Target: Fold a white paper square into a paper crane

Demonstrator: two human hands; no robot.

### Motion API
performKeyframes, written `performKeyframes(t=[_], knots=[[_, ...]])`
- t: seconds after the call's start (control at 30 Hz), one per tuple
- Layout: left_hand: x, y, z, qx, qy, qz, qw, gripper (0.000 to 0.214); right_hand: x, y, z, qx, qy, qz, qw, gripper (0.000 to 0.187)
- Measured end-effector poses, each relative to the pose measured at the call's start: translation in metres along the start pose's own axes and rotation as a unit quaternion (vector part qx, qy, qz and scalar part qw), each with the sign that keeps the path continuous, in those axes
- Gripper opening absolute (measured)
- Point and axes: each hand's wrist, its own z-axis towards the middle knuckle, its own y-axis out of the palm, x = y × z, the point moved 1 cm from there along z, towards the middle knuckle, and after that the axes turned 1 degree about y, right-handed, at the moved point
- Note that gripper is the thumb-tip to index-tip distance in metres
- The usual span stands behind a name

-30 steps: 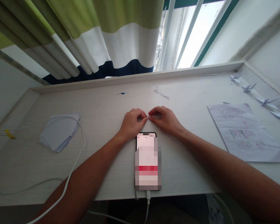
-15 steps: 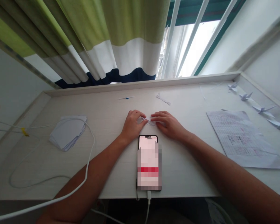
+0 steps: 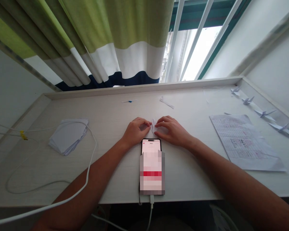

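Between my hands, just beyond the phone, a small piece of folded white paper (image 3: 153, 124) stands with a narrow point toward the window. My left hand (image 3: 136, 130) pinches its left edge between thumb and fingers. From the other side my right hand (image 3: 170, 130) has thumb and fingertips closed on its right edge. The paper's finer folds are too small to make out. Below the hands lies a lit phone (image 3: 151, 166), its screen partly blurred, with a white charging cable (image 3: 152, 202) plugged into its lower end.
Several folded paper cranes (image 3: 265, 113) line the right side. A written-on sheet (image 3: 245, 141) lies at right, a stack of blank paper (image 3: 68, 136) at left. A long white cable (image 3: 92, 154) crosses over my left forearm. Paper strips (image 3: 167, 103) and a small blue-and-white item (image 3: 130, 101) lie toward the back.
The folded paper has turned from lying crosswise to pointing away from me. Both hands have shifted their grip on it, and the view has moved slightly.
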Motion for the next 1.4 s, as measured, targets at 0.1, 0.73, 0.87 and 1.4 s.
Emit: performKeyframes(t=[0.1, 0.73, 0.87, 1.4], knots=[[0.002, -0.001, 0.0, -0.023, 0.03, 0.009, 0.999, 0.009, 0.002, -0.001, -0.003, -0.01, -0.005, 0.001, 1.0, 0.019], [0.002, -0.018, 0.007, -0.172, 0.177, 0.232, 0.941, 0.025, 0.01, -0.008, -0.009, -0.054, -0.045, -0.032, 0.997, 0.031], [-0.002, -0.017, 0.006, -0.142, 0.168, 0.212, 0.952, 0.021, 0.009, -0.01, -0.009, -0.065, -0.045, -0.049, 0.996, 0.03], [0.006, -0.027, 0.005, -0.165, 0.174, 0.228, 0.944, 0.022, 0.003, -0.001, -0.006, -0.047, -0.1, -0.054, 0.992, 0.028]])
